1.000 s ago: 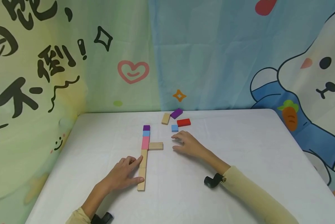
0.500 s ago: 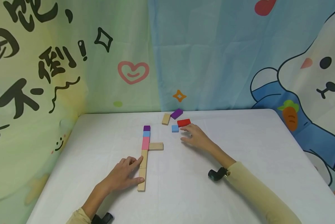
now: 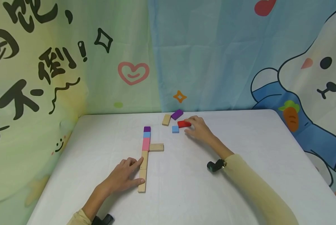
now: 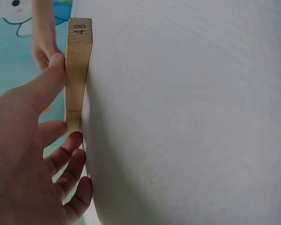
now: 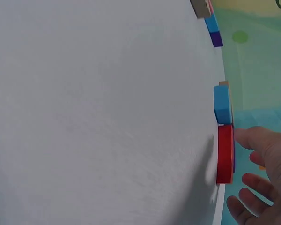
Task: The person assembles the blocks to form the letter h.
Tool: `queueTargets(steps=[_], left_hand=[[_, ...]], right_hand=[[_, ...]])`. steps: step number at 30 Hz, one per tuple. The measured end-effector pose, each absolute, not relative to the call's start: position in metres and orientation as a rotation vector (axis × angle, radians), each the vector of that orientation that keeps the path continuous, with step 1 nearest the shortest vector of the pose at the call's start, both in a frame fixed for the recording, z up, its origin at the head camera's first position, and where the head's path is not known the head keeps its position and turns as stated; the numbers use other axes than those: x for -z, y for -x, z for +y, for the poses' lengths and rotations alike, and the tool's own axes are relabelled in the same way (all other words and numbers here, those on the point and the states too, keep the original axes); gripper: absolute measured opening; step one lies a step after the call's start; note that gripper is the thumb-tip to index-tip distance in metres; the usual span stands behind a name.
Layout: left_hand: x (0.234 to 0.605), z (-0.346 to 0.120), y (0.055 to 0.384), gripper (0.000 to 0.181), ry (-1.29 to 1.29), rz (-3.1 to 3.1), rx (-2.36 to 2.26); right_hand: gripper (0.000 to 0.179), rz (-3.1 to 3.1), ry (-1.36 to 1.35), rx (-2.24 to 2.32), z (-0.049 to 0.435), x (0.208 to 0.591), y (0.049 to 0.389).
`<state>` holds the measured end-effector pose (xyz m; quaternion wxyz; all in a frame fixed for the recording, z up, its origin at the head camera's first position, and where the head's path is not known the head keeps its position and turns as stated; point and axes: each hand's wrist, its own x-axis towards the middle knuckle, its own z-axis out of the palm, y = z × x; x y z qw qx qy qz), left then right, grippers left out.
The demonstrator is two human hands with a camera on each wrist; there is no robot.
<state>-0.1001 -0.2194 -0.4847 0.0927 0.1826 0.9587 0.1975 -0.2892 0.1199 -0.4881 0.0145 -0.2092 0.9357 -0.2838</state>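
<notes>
My left hand (image 3: 121, 178) rests beside a row of blocks, its index fingertip and thumb touching two plain wooden blocks (image 3: 144, 162) laid end to end. The left wrist view shows "48" on the end of the nearer wooden block (image 4: 78, 70). Beyond them, the row continues with a pink block (image 3: 146, 144), a light blue block (image 3: 146, 134) and a purple block (image 3: 147, 128). Another wooden block (image 3: 156, 147) juts out rightward by the pink one. My right hand (image 3: 200, 129) is at a red block (image 3: 182, 124), fingers spread over its right end; contact is unclear.
Left of the red block lies a small light blue block (image 3: 175, 129). Behind are a loose purple block (image 3: 177, 114) and a wooden block (image 3: 166, 120), close to the far edge of the white table (image 3: 227, 118). A printed curtain (image 3: 213, 62) hangs behind.
My right hand has moved away from beside the light blue block, rightward and then farther back to the red block. The left hand and the row stay put.
</notes>
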Motion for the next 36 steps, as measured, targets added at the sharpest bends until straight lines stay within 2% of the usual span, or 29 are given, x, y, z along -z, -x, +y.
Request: queueTargets(steps=[5,10,14,20,25,30,36], left_hand=[[0.484,-0.219,0.100,0.081,-0.540,2.846,-0.589],[0.487,-0.220,0.099,0.082,-0.525,2.839,-0.593],[0.488,-0.221,0.100,0.082,-0.525,2.841,-0.585],[0.487,-0.221,0.101,0.081,-0.541,2.849,-0.589],[0.487,-0.220,0.102,0.082,-0.544,2.850,-0.578],[0.488,-0.221,0.102,0.082,-0.538,2.847,-0.566],[0.489,-0.222,0.102,0.082,-0.532,2.846,-0.572]], right_hand=[[0.048,2.923,0.686,0.821,0.122,0.497,0.303],[0.038,2.941,0.681,0.826,0.125,0.510,0.313],[0.032,2.928,0.676,0.895,0.126,0.508,0.316],[0.034,2.902,0.676,0.874,0.126,0.504,0.319],[0.041,2.912,0.710,0.804,0.127,0.503,0.320],[0.039,2.944,0.693,0.841,0.128,0.502,0.317],[0.037,2.876,0.771,0.992,0.121,0.489,0.295]])
